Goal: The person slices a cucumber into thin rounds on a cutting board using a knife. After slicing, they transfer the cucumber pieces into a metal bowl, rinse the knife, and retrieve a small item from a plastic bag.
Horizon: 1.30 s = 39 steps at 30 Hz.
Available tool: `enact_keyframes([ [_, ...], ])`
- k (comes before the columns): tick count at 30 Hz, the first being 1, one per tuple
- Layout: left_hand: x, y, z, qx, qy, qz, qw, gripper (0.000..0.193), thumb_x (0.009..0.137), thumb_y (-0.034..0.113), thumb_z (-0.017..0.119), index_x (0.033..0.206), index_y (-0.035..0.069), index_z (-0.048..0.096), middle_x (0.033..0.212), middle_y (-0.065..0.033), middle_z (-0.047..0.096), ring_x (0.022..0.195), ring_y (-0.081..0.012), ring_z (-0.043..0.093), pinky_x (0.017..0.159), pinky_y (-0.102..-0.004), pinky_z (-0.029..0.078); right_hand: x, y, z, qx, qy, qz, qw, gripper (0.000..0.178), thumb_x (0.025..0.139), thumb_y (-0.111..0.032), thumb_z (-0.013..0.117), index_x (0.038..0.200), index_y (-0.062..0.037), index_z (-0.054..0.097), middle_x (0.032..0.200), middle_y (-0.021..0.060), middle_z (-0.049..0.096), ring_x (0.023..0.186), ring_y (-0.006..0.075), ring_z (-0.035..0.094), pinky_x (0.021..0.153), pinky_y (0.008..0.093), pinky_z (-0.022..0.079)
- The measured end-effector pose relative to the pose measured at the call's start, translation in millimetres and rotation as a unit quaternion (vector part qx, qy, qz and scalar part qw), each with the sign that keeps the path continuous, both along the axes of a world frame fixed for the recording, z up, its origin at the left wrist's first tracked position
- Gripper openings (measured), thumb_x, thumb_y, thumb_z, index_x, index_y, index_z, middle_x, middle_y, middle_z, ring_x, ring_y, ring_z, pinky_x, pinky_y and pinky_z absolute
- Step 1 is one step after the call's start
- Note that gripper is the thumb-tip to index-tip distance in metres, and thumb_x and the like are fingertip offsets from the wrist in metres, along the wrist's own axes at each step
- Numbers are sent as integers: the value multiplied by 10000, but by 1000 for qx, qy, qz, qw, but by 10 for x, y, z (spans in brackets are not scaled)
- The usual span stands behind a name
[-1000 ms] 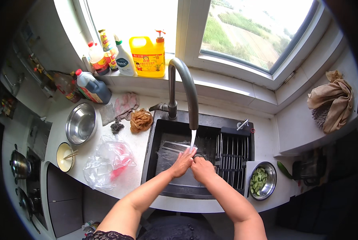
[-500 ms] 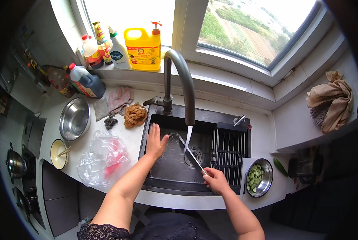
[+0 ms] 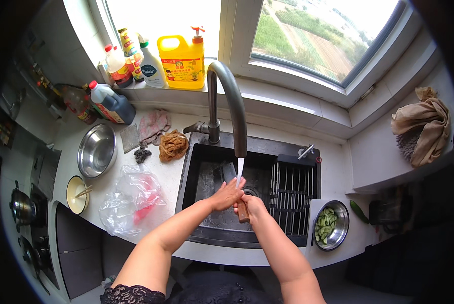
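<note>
My right hand (image 3: 254,207) is closed round the brown wooden handle of a kitchen knife (image 3: 243,213). Its broad grey blade points away from me into the dark sink (image 3: 201,223). Stretched out under the running water, my left hand (image 3: 227,195) crosses over the knife just beyond the handle, hiding part of the blade. Whether its palm presses on the blade cannot be made out. Water (image 3: 240,166) falls from the curved grey faucet (image 3: 228,96) onto the left fingers.
A black drain rack (image 3: 290,200) fills the sink's right side. Beyond it stands a steel bowl (image 3: 344,228) of cut cucumber. On the left counter lie a plastic bag (image 3: 120,202), a brown cloth (image 3: 174,146), a steel basin (image 3: 96,152) and a bowl with chopsticks (image 3: 77,202).
My left hand has moved right and nearer, from the sink's left side to the water and knife. The knife has turned in my right hand, which has shifted left; its handle now shows.
</note>
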<state>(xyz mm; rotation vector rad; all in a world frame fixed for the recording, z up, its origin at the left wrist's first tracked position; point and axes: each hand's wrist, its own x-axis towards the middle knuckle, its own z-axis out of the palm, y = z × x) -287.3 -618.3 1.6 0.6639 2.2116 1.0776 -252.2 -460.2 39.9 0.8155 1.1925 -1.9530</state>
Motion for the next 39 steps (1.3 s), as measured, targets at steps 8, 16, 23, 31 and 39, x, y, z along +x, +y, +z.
enact_keyframes([
  [8, -167, -262, -219, -192, 48, 200, 960, 865, 959, 606, 347, 1531, 4, 105, 1614, -177, 39, 1491, -341, 52, 1175, -551, 76, 748, 293, 775, -25, 9, -17, 999, 280, 1018, -191, 431, 1147, 16, 568, 930, 100, 646, 704, 161, 623, 602, 301, 560],
  [16, -1058, -777, 262, -27, 228, 588, 775, 949, 895, 520, 576, 1479, -99, 154, 1552, -319, 111, 1462, -422, 99, 1153, -545, 174, 869, 389, 609, 46, 22, -37, 998, 260, 1017, -184, 455, 1148, 8, 572, 906, 98, 648, 689, 156, 626, 590, 301, 563],
  [23, -981, -742, 558, 64, 152, 568, 806, 682, 948, 418, 533, 1377, -98, 408, 1396, -301, 452, 1328, -405, 412, 1111, -415, 314, 966, 416, 610, 62, 32, -76, 995, 243, 1006, -169, 480, 1147, 0, 583, 909, 95, 647, 693, 154, 626, 593, 296, 560],
  [31, -264, -376, 199, 83, 204, 426, 878, 634, 978, 361, 495, 1410, -87, 371, 1476, -283, 356, 1397, -380, 320, 1166, -406, 225, 1045, 358, 718, 102, 72, -52, 991, 216, 990, -189, 523, 1138, -45, 588, 887, 54, 629, 675, 138, 613, 567, 286, 539],
  [39, 1027, 495, 15, 100, 4, 269, 958, 633, 1001, 470, 385, 1532, 150, 258, 1602, -92, 214, 1486, -344, 119, 1107, -656, 77, 1210, 255, 827, 118, 132, -32, 984, 228, 973, -144, 545, 1172, -43, 593, 885, 35, 625, 647, 98, 599, 544, 250, 531],
])
